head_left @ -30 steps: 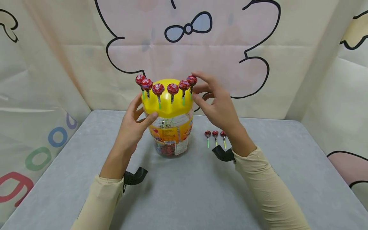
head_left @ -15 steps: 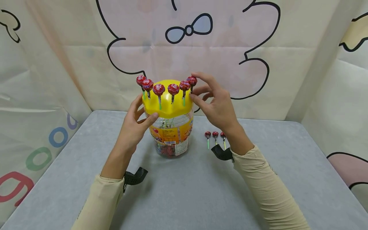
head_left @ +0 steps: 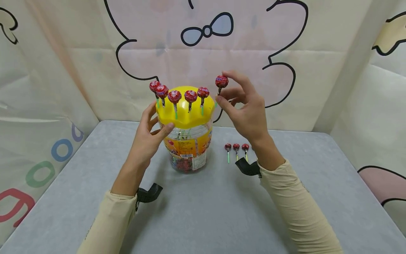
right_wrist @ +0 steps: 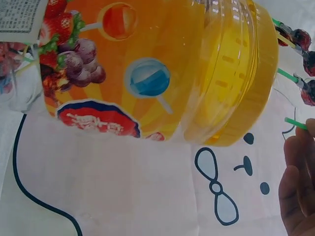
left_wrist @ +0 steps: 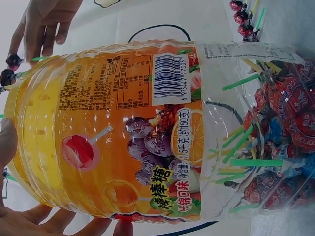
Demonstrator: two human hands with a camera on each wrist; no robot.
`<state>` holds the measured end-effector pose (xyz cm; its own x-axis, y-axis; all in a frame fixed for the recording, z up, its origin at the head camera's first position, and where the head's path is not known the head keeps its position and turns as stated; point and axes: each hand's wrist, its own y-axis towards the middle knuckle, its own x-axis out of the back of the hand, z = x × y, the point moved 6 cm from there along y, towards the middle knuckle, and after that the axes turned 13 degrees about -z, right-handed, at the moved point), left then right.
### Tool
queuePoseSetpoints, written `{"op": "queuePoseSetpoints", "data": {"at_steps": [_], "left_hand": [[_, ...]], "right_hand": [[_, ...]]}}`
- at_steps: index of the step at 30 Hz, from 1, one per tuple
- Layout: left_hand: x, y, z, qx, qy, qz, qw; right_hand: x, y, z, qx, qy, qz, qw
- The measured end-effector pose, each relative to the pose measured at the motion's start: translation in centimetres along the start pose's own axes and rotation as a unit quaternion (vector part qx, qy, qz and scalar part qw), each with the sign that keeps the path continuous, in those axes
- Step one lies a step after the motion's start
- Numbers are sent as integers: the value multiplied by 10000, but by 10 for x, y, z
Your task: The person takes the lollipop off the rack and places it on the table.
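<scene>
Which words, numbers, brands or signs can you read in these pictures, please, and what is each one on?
"棒棒糖": jar label
"什锦口味": jar label
"净含量:1.5千克": jar label, bracketed count unclear
"6 973447": barcode, later digits uncertain
Too small or blurred: red logo, white sticker, fine print, lollipop wrappers
Wall outlines: possibly letters

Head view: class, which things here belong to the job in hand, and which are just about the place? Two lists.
Belong to the job:
left hand, gripping the jar near its yellow lid
right hand, pinching one lollipop
standing lollipops along the lid
loose lollipops, probably

Just about:
grey table
printed backdrop
black wrist pieces
</scene>
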<state>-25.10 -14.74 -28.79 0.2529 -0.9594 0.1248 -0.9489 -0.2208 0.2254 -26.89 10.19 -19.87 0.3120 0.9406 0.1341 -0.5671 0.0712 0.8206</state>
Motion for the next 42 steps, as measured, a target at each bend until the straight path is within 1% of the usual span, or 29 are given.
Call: {"op": "queuePoseSetpoints", "data": {"at_steps": [4,8,12,15,18,21,27,32,36,39,42], "left_hand": [[1,1,2,-38,-42,-8,10000],[1,2,3,-73,-105,-18,9999],[-1,2,2,-87,-175,-3,9998],[-3,3,3,-96,-218,-16,9997],[-4,4,4,-90,-275,-39,9996],[-4,5,5,-98,-325,-108,9994],[-1,4,6,-98,-309,-178,9993],[-2,3,6,-132,-335,-151,9992],[-2,3,5,-111,-292,-166,9994],[-1,2,5,-72,-224,-198,9995],[-1,2,5,-74,-177,-202,9996]], "right_hand": [[7,-6,-3,-98,-43,37,9999],[15,-15,-8,-291,-239,100,9992],[28,-27,-13,-465,-446,121,9978],[37,-40,-20,-547,-533,153,9970],[41,-56,-28,-578,-667,322,9956],[41,-67,-36,-610,-761,571,9936],[39,-69,-42,-678,-891,939,9893],[50,-68,-48,-879,-1189,1165,9821],[58,-68,-55,-1063,-1341,1419,9750],[63,-68,-60,-1234,-1501,1624,9674],[71,-67,-65,-1457,-1700,1710,9595]]}}
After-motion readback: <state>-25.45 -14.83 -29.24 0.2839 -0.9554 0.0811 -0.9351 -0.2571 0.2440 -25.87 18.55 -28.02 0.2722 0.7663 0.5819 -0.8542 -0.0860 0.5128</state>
